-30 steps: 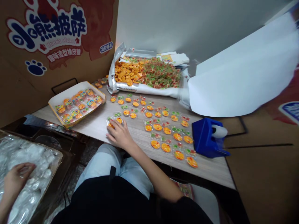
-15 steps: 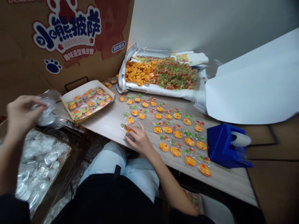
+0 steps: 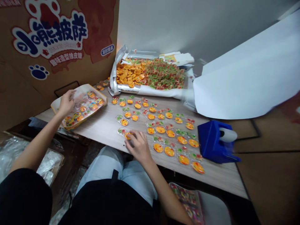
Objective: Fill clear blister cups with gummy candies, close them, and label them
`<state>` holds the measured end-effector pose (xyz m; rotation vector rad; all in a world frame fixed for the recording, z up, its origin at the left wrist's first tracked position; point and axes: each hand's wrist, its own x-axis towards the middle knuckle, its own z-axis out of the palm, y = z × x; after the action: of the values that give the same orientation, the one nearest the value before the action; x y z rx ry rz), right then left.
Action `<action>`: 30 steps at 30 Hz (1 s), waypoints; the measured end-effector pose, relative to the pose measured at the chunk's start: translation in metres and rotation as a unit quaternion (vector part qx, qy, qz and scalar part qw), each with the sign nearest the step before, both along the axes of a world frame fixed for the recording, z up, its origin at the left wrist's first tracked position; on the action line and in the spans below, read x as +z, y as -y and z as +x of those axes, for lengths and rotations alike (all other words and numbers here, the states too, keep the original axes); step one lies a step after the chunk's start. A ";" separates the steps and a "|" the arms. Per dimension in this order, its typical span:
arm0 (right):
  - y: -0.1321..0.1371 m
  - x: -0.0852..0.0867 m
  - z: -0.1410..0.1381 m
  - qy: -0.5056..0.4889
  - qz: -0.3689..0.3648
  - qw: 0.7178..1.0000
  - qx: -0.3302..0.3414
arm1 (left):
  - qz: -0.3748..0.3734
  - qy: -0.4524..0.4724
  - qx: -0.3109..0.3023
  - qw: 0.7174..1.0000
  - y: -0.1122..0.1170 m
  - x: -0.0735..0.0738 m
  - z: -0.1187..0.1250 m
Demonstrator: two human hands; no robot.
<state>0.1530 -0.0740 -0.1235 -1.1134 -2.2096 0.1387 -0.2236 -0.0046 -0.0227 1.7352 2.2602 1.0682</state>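
My left hand (image 3: 67, 102) hovers over the left part of a white cardboard tray (image 3: 93, 107), pinching a clear plastic blister (image 3: 77, 97). The tray holds several finished gummy pizza packs (image 3: 92, 105). My right hand (image 3: 138, 146) rests on the wood-grain table (image 3: 217, 175), its fingers curled over a round gummy pizza pack (image 3: 127, 135). Rows of similar packs (image 3: 168, 133) lie to the right of that hand, and the fingers hide part of the pack beneath them.
Loose orange and green gummies (image 3: 147, 74) lie on opened foil at the table's back. A blue tape dispenser (image 3: 217, 142) stands at the right edge. A basket of clear blisters (image 3: 30, 159) sits low at left, beyond the table edge. A printed cardboard box (image 3: 53, 37) rises behind.
My left hand has moved right from above the basket to over the white tray, carrying the clear blister. My right hand stays on the same pack. The view has shifted slightly.
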 end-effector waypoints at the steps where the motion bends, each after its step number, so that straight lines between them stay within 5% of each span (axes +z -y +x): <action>1: 0.000 -0.001 0.000 -0.008 -0.006 1.000 0.010 | 0.004 0.007 0.008 1.000 0.002 0.000 -0.001; 9: -0.004 0.019 -0.011 -0.084 -0.022 0.996 -0.006 | 0.053 -0.023 0.106 0.993 0.019 0.024 0.020; 13: -0.004 0.034 -0.024 -0.141 -0.057 0.988 -0.006 | -0.016 -0.005 0.120 0.993 0.019 0.025 0.020; 16: -0.004 0.045 -0.033 -0.176 -0.094 0.980 0.002 | 0.011 -0.016 0.116 0.993 0.025 0.025 0.021; 20: -0.006 0.064 -0.050 -0.213 -0.154 0.962 0.075 | 0.136 0.063 -0.041 0.988 0.044 0.028 0.061; 25: -0.013 0.073 -0.058 -0.288 -0.253 0.899 0.212 | 0.085 0.229 -0.302 0.921 0.061 0.024 0.143; 27: -0.015 0.067 -0.046 -0.310 -0.285 0.882 0.210 | 0.078 0.238 -0.354 0.901 0.062 0.014 0.161; 30: -0.017 0.052 -0.021 -0.280 -0.290 0.900 0.164 | 0.055 0.197 -0.402 0.893 0.059 -0.005 0.166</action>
<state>0.1323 -0.0567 -0.0710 -0.8199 -1.8280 1.1770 -0.0579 -0.0634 -0.0281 1.9641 1.0735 1.1855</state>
